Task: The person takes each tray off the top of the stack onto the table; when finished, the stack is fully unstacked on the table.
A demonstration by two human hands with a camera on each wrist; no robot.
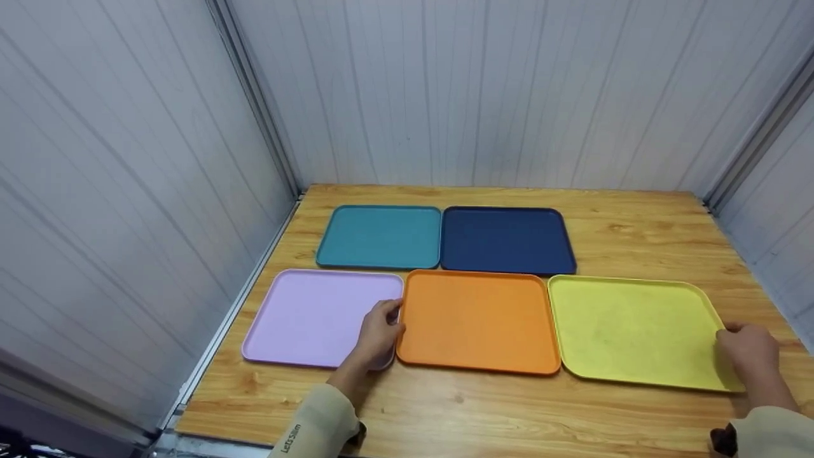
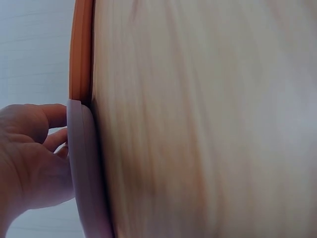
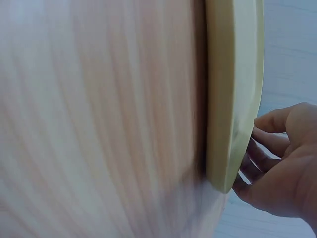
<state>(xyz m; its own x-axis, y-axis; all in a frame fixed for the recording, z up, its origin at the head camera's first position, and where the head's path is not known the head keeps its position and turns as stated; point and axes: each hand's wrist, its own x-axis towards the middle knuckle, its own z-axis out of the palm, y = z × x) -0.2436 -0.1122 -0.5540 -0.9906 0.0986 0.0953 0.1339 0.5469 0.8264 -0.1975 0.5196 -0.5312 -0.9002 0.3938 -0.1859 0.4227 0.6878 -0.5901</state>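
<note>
Five plastic trays lie flat on a wood-grain table. In the front row a lilac tray point(image 1: 318, 318), an orange tray point(image 1: 477, 321) and a yellow tray point(image 1: 636, 331) stand side by side. Over the lilac tray's right side, my left hand point(image 1: 378, 331) touches the rims where lilac and orange meet, thumb and fingertips apart. My right hand point(image 1: 751, 353) grips the yellow tray's right edge, its thumb at the rim; the right wrist view has the fingers point(image 3: 267, 144) against the outer side. Behind, a teal tray point(image 1: 381, 235) adjoins a navy tray point(image 1: 507, 240).
The wood-grain table point(image 1: 458, 407) ends at a pale panelled back wall point(image 1: 445, 95). Another panelled wall point(image 1: 114, 159) borders it at the left, with a metal rail along its foot. A third wall point(image 1: 782, 216) stands at the right.
</note>
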